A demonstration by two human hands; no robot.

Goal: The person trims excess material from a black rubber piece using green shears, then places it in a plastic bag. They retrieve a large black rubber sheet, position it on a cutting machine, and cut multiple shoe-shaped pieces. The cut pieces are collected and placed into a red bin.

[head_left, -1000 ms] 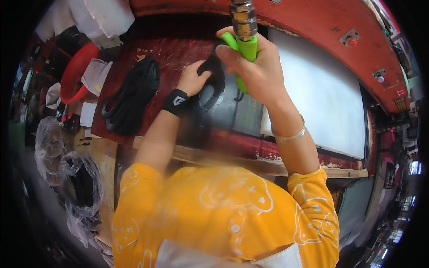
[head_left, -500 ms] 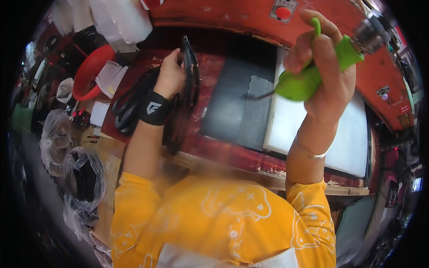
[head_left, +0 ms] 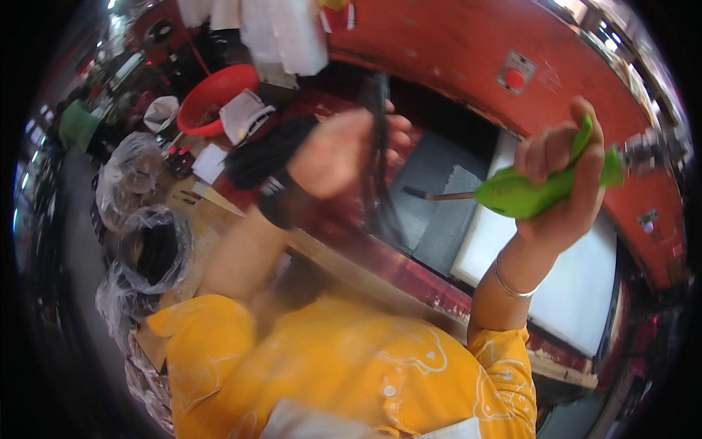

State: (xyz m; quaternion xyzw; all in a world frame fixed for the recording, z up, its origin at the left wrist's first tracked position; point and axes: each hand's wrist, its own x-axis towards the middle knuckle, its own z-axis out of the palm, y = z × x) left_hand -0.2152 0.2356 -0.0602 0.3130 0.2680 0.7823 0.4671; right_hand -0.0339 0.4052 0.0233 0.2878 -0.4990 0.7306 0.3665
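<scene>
My left hand [head_left: 344,154], with a black wristband, is raised and blurred, gripping a thin black piece [head_left: 378,124] held upright on edge. My right hand [head_left: 559,183] is closed around the green handle [head_left: 537,192] of a lever tool that ends in a metal fitting [head_left: 651,150] at the upper right. Both hands are in front of a red machine [head_left: 475,51] with a white plate [head_left: 585,285] and a grey pad [head_left: 439,212] on its bed. A yellow sleeve and shirt fill the lower picture.
A pile of black pieces [head_left: 267,150] lies left of my left hand. A red bowl [head_left: 216,95] and white papers [head_left: 245,113] sit behind it. Clear plastic bags [head_left: 142,249] with dark contents stand at the left. A red button [head_left: 515,77] sits on the machine's front.
My right hand has swung the green handle from upright at the top centre down to the right. My left hand has lifted the black piece off the bed and moved it up.
</scene>
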